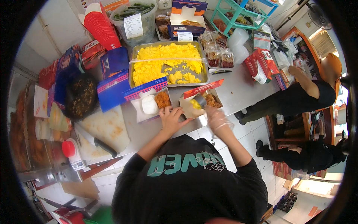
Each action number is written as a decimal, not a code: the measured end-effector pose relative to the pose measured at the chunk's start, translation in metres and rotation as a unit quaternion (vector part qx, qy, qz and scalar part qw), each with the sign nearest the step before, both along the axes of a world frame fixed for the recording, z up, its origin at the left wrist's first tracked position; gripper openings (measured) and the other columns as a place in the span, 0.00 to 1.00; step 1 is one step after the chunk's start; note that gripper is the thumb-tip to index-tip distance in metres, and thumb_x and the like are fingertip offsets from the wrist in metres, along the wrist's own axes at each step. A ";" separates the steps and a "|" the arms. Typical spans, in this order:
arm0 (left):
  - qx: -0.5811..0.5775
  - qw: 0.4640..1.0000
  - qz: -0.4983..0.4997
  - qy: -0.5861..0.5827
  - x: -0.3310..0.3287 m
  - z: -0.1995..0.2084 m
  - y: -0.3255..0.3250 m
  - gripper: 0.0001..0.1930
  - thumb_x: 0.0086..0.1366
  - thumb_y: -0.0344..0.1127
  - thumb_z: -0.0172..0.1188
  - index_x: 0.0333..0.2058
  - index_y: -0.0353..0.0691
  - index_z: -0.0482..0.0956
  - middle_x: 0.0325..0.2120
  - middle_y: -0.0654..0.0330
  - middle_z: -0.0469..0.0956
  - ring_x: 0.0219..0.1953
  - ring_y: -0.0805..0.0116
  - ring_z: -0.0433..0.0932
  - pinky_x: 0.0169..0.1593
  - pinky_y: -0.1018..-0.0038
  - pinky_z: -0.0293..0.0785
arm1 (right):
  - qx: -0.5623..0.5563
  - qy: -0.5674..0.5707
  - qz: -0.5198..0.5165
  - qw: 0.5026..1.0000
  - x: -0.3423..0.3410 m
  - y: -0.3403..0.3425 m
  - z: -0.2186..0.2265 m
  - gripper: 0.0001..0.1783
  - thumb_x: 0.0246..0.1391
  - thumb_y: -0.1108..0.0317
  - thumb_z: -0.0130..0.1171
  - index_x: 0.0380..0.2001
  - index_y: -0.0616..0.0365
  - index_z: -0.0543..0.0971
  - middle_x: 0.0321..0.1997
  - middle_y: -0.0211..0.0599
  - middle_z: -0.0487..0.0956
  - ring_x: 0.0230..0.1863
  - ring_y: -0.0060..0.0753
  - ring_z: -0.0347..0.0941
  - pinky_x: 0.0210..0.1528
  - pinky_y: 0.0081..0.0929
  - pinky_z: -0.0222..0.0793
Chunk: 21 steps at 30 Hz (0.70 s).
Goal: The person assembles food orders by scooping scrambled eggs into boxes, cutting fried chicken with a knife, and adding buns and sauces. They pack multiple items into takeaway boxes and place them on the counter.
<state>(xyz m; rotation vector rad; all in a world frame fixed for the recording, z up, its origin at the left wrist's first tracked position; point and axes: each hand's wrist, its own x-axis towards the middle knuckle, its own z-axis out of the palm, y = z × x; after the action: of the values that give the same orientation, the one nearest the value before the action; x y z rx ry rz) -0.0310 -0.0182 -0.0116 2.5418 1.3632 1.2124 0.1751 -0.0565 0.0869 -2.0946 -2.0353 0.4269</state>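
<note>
My right hand (pixel 217 120), in a clear plastic glove and slightly blurred, grips a dark grey scoop (pixel 201 99). Yellow scrambled egg (pixel 194 105) shows at the scoop's mouth, over an open paper box (pixel 184 103) with a red flap and browned fried pieces (pixel 212 101) inside. Bare, my left hand (pixel 171 118) has its fingers spread between this box and a second one, touching their near edges. That second box (pixel 140 116), with a blue and pink lid, contains a white rounded portion (pixel 149 105) and fried chicken (pixel 162 99).
Behind the boxes sits a metal tray (pixel 131 76) of scrambled egg. A knife (pixel 97 142) lies on a cutting board (pixel 121 127) at left, near a dark pan (pixel 81 95). Sauce packets (pixel 220 58) and a pen (pixel 222 72) are at right. Two people (pixel 291 97) stand further right.
</note>
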 end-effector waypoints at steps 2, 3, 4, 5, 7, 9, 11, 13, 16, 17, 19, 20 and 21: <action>-0.004 1.000 0.017 -0.006 0.001 0.000 -0.001 0.25 0.45 0.63 0.72 0.31 0.49 0.79 0.40 0.72 0.78 0.46 0.61 0.68 0.52 0.56 0.54 | -0.014 -0.057 0.015 0.998 -0.014 -0.007 -0.019 0.18 0.53 0.72 0.56 0.50 0.57 0.76 0.39 0.53 0.79 0.41 0.55 0.79 0.42 0.45 0.78; -0.009 1.000 0.022 -0.008 0.001 -0.001 -0.002 0.26 0.44 0.63 0.72 0.31 0.50 0.79 0.40 0.73 0.79 0.47 0.61 0.68 0.52 0.56 0.54 | -0.044 -0.067 -0.004 0.997 -0.019 -0.010 -0.026 0.25 0.52 0.73 0.57 0.56 0.56 0.74 0.44 0.54 0.77 0.42 0.57 0.79 0.43 0.46 0.77; -0.014 0.999 0.029 -0.010 0.001 -0.002 -0.002 0.26 0.43 0.62 0.73 0.31 0.50 0.79 0.41 0.73 0.79 0.47 0.60 0.68 0.52 0.55 0.54 | -0.033 -0.064 -0.005 0.997 -0.022 -0.012 -0.030 0.26 0.52 0.73 0.57 0.57 0.56 0.73 0.44 0.53 0.77 0.42 0.57 0.79 0.44 0.46 0.77; -0.013 0.999 0.030 -0.009 0.001 -0.003 -0.003 0.26 0.42 0.63 0.73 0.31 0.50 0.79 0.41 0.73 0.79 0.47 0.60 0.68 0.52 0.55 0.54 | -0.019 -0.059 -0.007 0.998 -0.025 -0.015 -0.032 0.28 0.51 0.74 0.58 0.58 0.56 0.72 0.44 0.53 0.77 0.42 0.57 0.79 0.44 0.46 0.77; -0.020 0.999 0.034 -0.012 0.000 -0.006 -0.003 0.27 0.41 0.64 0.73 0.31 0.49 0.79 0.42 0.72 0.78 0.47 0.60 0.67 0.52 0.55 0.54 | -0.005 -0.050 -0.015 0.999 -0.026 -0.020 -0.026 0.29 0.51 0.74 0.58 0.59 0.56 0.73 0.44 0.54 0.77 0.42 0.57 0.79 0.45 0.46 0.77; -0.022 0.999 0.040 -0.010 -0.001 -0.009 -0.002 0.28 0.42 0.64 0.73 0.30 0.48 0.79 0.44 0.69 0.77 0.48 0.59 0.67 0.52 0.54 0.54 | -0.001 -0.046 -0.021 0.999 -0.027 -0.023 -0.013 0.26 0.51 0.75 0.58 0.56 0.58 0.75 0.42 0.54 0.78 0.41 0.56 0.79 0.45 0.46 0.76; -0.029 0.999 0.046 -0.004 -0.002 -0.011 -0.001 0.29 0.42 0.66 0.72 0.31 0.48 0.79 0.45 0.66 0.75 0.49 0.58 0.67 0.52 0.54 0.55 | 0.153 0.098 0.021 0.983 -0.018 -0.019 0.010 0.20 0.53 0.74 0.56 0.51 0.60 0.77 0.40 0.56 0.79 0.40 0.57 0.78 0.44 0.46 0.75; -0.037 0.998 0.053 0.007 -0.002 -0.008 -0.002 0.30 0.43 0.68 0.70 0.32 0.47 0.80 0.46 0.64 0.74 0.48 0.57 0.67 0.52 0.53 0.56 | 0.177 0.174 -0.019 0.969 -0.002 -0.011 0.040 0.15 0.58 0.72 0.54 0.48 0.61 0.79 0.39 0.56 0.81 0.40 0.57 0.79 0.44 0.45 0.75; -0.036 0.999 0.008 -0.008 -0.004 0.012 -0.003 0.29 0.41 0.65 0.73 0.34 0.50 0.81 0.48 0.63 0.73 0.52 0.55 0.65 0.53 0.51 0.56 | 0.192 0.160 -0.070 0.966 0.024 0.041 0.073 0.14 0.62 0.66 0.53 0.46 0.58 0.81 0.37 0.52 0.83 0.39 0.57 0.80 0.43 0.44 0.74; -0.026 0.999 -0.011 -0.016 -0.005 0.024 -0.001 0.29 0.40 0.65 0.73 0.36 0.52 0.82 0.46 0.64 0.73 0.51 0.55 0.66 0.53 0.52 0.57 | 0.146 0.076 -0.089 0.982 0.031 0.072 0.077 0.15 0.62 0.63 0.53 0.45 0.58 0.82 0.38 0.52 0.83 0.39 0.57 0.80 0.44 0.44 0.74; 0.012 0.999 -0.029 -0.023 -0.012 0.055 0.016 0.27 0.42 0.63 0.73 0.37 0.53 0.82 0.46 0.63 0.74 0.50 0.55 0.68 0.52 0.54 0.58 | 0.060 -0.014 -0.031 0.998 0.045 0.136 0.077 0.17 0.62 0.59 0.52 0.46 0.55 0.82 0.39 0.51 0.83 0.40 0.56 0.80 0.45 0.45 0.74; 0.045 0.998 -0.042 -0.029 -0.016 0.074 0.029 0.27 0.43 0.62 0.73 0.37 0.53 0.82 0.45 0.63 0.74 0.50 0.56 0.68 0.52 0.54 0.59 | -0.001 -0.023 0.017 1.000 0.052 0.167 0.074 0.18 0.62 0.57 0.51 0.47 0.53 0.82 0.40 0.50 0.83 0.41 0.55 0.80 0.46 0.46 0.74; 0.071 0.996 -0.040 -0.032 -0.025 0.094 0.051 0.23 0.46 0.57 0.72 0.38 0.54 0.81 0.45 0.63 0.74 0.49 0.56 0.69 0.51 0.56 0.60 | -0.063 -0.047 0.056 0.995 0.057 0.189 0.066 0.19 0.62 0.54 0.50 0.48 0.50 0.82 0.41 0.50 0.83 0.42 0.55 0.80 0.47 0.46 0.74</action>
<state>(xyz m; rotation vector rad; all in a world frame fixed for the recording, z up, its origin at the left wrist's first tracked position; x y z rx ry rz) -0.0557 0.0329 0.0821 2.5951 1.1902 1.4106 0.2319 0.1329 0.1530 -2.1143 -2.2432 0.4954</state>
